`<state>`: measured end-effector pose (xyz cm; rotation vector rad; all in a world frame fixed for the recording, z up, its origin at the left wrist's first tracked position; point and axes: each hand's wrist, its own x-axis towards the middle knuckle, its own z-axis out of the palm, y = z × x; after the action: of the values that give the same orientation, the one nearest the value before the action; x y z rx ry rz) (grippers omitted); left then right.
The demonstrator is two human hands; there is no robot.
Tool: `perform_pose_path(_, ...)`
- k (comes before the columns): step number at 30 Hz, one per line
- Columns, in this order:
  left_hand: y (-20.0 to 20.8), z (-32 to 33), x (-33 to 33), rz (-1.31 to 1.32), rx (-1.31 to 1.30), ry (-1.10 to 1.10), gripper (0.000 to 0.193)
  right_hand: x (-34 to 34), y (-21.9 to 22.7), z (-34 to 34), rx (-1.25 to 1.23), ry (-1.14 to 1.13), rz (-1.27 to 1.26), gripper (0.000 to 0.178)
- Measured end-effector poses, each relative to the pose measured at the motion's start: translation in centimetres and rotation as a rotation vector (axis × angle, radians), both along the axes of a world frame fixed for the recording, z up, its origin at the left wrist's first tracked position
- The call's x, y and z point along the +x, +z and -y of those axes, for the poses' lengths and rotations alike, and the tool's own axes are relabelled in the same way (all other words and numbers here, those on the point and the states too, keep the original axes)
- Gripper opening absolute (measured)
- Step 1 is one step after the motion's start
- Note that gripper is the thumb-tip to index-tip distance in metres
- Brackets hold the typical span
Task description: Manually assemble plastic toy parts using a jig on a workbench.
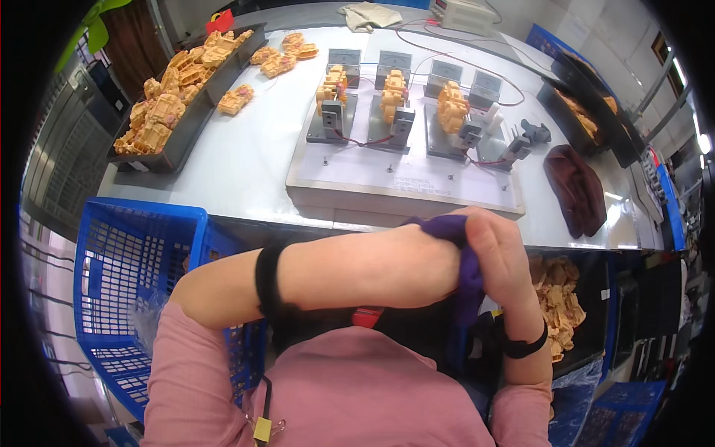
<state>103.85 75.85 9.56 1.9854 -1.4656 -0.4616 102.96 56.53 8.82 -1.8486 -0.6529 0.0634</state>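
My left forearm reaches across my body to the right, and my left hand meets a purple cloth piece, perhaps a glove. The left fingers are hidden behind the cloth and the other hand. My right hand is closed on the purple cloth, its fingers bent around it at the left hand. Just beyond both hands, on the table, stands a white-topped test fixture with several analog meters and metal stands. Three orange plastic parts sit upright on its stands, apart from my hands.
A black tray heaped with orange parts stands left, beside loose parts. A dark red cloth and black bins lie right. Below the table edge are a blue crate and more parts. Wires run to a boxy instrument.
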Motion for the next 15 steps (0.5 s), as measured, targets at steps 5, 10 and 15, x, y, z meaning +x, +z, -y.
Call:
perform_pose_path(5,0.5,1.7,-1.5,0.522,-0.176,0.262,0.031,2.4,-3.1,1.3,0.848,-0.112,-0.69,0.04)
perform_pose_path(10,0.6,3.8,-0.8,0.615,-0.536,0.453,0.052,0.1,0.5,-2.7,1.049,0.026,-0.64,0.038)
perform_pose_path(15,0.7,1.6,2.8,0.622,-0.812,0.554,0.027,0.1,-0.2,-5.4,1.209,0.188,-0.599,0.041)
